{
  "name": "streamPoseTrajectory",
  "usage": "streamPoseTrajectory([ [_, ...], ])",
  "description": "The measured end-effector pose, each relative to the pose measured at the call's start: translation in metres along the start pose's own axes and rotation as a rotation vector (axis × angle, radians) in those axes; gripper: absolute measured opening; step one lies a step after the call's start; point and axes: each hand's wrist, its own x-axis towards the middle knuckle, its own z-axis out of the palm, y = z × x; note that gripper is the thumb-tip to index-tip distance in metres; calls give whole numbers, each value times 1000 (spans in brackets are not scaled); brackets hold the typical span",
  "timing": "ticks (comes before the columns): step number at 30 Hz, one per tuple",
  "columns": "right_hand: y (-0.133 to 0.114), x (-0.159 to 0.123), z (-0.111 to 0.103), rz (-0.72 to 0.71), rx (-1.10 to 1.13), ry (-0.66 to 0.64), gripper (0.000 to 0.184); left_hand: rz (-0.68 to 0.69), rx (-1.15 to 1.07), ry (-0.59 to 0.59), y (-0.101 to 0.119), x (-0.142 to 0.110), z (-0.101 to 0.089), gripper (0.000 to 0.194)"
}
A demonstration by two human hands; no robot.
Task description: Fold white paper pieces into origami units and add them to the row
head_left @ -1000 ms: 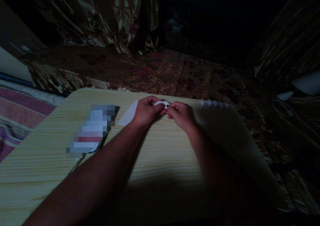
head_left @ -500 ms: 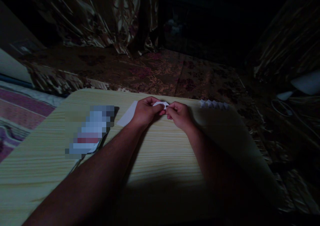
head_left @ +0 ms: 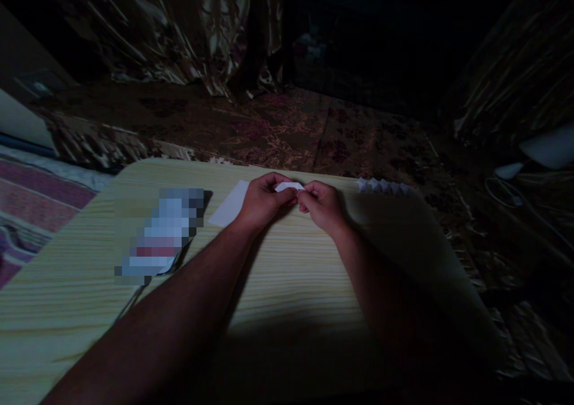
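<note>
Now that the dark gap between them no longer shows, left hand [head_left: 263, 201] and right hand [head_left: 323, 205] both pinch the folded white paper strip [head_left: 289, 185]; likely mid-crease.

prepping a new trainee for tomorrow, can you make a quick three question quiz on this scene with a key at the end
1. Multiple choice: what is between the fingers of the bare left hand and bare right hand?
A) a red rubber ball
B) a small, angular white paper piece
C) a metal spoon

2. True or false: on the pale wood-grain table, the row of small, pale, star-shaped pieces lies to the right of both hands.

3. Fill in: the flat white paper sheet lies nearer the ____ hand.

Key: 1. B; 2. True; 3. left
</note>
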Motion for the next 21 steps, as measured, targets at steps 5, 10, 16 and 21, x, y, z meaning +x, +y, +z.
streamPoseTrajectory([
  [5, 1, 0, -1, -12, -40, -2, 15, 28, 61, 5, 1, -1, 0, 35],
  [10, 2, -1, 0, -82, -73, -4, 13, 19, 32, -10, 1, -1, -2, 36],
  [16, 0, -3, 1, -118, -141, 39, 16, 5, -44, -47, 1, 1, -4, 38],
  [21, -1, -3, 2, -88, -88, 31, 16, -10, -68, -41, 2, 1, -4, 37],
])
